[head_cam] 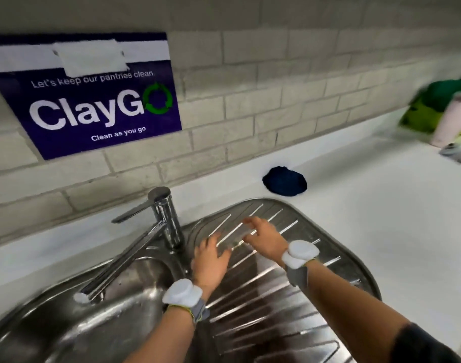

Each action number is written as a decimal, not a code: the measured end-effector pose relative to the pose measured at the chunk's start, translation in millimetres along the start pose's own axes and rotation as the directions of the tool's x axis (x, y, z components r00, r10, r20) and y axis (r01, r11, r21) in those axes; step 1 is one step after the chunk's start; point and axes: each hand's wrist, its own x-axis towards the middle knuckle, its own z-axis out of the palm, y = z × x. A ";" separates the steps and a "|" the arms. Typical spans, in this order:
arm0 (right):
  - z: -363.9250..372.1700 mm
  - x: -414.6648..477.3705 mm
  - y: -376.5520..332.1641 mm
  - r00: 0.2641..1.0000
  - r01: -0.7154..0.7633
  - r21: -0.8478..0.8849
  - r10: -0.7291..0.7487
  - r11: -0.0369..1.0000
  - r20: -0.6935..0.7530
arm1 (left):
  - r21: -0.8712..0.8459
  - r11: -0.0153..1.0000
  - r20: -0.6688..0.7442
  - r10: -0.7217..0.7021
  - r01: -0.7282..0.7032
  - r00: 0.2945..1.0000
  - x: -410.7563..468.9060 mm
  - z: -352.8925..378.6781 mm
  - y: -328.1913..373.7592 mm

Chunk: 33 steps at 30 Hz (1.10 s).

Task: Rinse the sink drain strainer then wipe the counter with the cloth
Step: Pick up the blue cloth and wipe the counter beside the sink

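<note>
Both hands hover over the ribbed steel drainboard [289, 292] to the right of the tap. My left hand [211, 260] is spread flat, fingers apart, holding nothing. My right hand [266, 235] is a little farther back, fingers stretched toward the wall, also empty. A crumpled dark blue cloth [285, 181] lies on the white counter [381, 205] just behind the drainboard, a short way beyond my right fingertips. The sink bowl [98, 318] is at the lower left; no drain strainer shows in it from here.
A chrome mixer tap [164, 218] stands between bowl and drainboard, its spout [114, 271] swung out over the bowl. A purple sign [93, 100] hangs on the tiled wall. A pale tumbler [450, 119] and green packets [428, 106] sit at the far right.
</note>
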 end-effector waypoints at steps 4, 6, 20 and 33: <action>-43.3 37.6 44.3 1.000 -0.027 -0.038 0.027 0.999 -0.001 | 0.105 0.994 0.003 -0.012 0.011 1.000 35.0 30.8 40.8; -64.2 57.5 67.0 0.999 -0.038 -0.048 0.037 0.998 -0.009 | 0.155 0.987 0.008 -0.029 0.028 1.000 54.8 47.9 62.6; -120.2 197.5 171.5 0.991 0.006 -0.197 -0.032 0.980 -0.128 | 0.158 0.985 0.062 0.055 -0.065 0.997 205.8 140.2 156.8; -109.9 260.4 212.0 0.985 0.001 -0.402 -0.069 0.916 -0.156 | 0.447 0.865 0.032 0.236 -0.225 0.971 270.1 196.6 152.2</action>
